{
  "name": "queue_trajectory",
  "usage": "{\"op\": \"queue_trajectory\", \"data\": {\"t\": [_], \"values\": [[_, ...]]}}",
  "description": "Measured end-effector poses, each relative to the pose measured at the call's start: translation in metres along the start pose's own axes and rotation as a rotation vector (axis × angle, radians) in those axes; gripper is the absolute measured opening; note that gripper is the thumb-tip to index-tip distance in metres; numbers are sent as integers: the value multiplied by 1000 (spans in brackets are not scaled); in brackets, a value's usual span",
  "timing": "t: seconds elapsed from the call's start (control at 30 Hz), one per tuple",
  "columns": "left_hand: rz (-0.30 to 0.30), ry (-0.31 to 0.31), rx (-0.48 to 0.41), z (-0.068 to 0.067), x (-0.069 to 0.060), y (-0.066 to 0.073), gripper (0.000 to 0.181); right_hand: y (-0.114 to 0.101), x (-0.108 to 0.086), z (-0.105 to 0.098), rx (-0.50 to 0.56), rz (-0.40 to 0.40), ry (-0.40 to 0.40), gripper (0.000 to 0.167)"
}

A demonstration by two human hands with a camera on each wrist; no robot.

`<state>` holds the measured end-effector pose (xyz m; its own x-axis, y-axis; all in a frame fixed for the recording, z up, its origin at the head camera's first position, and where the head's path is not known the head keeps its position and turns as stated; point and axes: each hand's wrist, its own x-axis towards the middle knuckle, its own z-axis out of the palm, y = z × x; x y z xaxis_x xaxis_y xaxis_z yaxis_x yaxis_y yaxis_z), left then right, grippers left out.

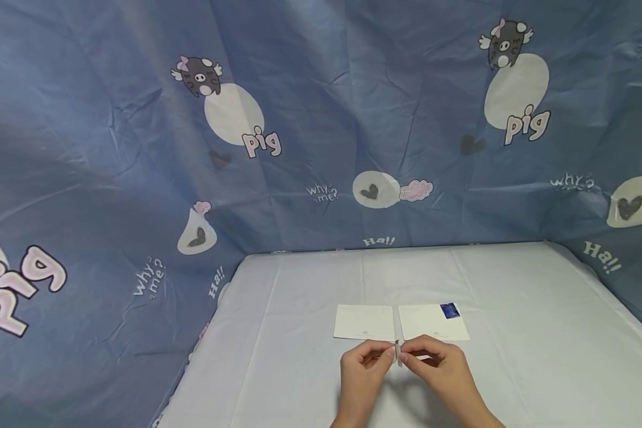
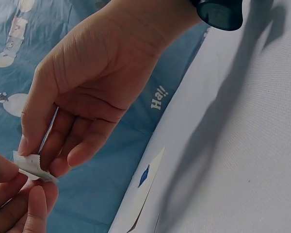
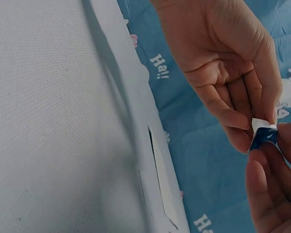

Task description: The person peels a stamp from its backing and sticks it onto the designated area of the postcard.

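Note:
Between the fingertips of both hands is a small postage stamp (image 1: 398,353), bent and held edge-on above the white table. Its left side is pinched by my left hand (image 1: 365,365), its right side by my right hand (image 1: 443,365). From the left wrist, the stamp (image 2: 35,167) shows a pale back with a toothed edge. A dark blue printed face of the stamp (image 3: 266,135) appears in the right wrist view, with a white strip along its top. Whether a backing sheet is partly peeled away, I cannot tell.
Just beyond the hands, two white cards lie side by side: a plain left card (image 1: 362,321) and a right card (image 1: 427,327) with a blue stamp (image 1: 450,310) in its upper right corner. A blue printed curtain (image 1: 310,119) hangs behind the white table (image 1: 278,356).

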<state>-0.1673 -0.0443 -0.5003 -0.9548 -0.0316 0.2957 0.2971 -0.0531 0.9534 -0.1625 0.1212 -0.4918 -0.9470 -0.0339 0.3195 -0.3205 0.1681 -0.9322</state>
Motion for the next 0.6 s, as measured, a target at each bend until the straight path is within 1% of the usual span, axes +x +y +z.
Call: {"op": "queue_trajectory", "data": {"t": [0.2, 0.5, 0.6], "values": [[-9, 14, 11, 1, 0, -1, 3, 0, 0, 0, -16, 11, 12, 9], [7, 36, 37, -1, 1, -1, 5, -1, 0, 0, -47, 52, 47, 7], [25, 42, 53, -3, 2, -1, 6, -2, 1, -1, -62, 59, 58, 7]]}}
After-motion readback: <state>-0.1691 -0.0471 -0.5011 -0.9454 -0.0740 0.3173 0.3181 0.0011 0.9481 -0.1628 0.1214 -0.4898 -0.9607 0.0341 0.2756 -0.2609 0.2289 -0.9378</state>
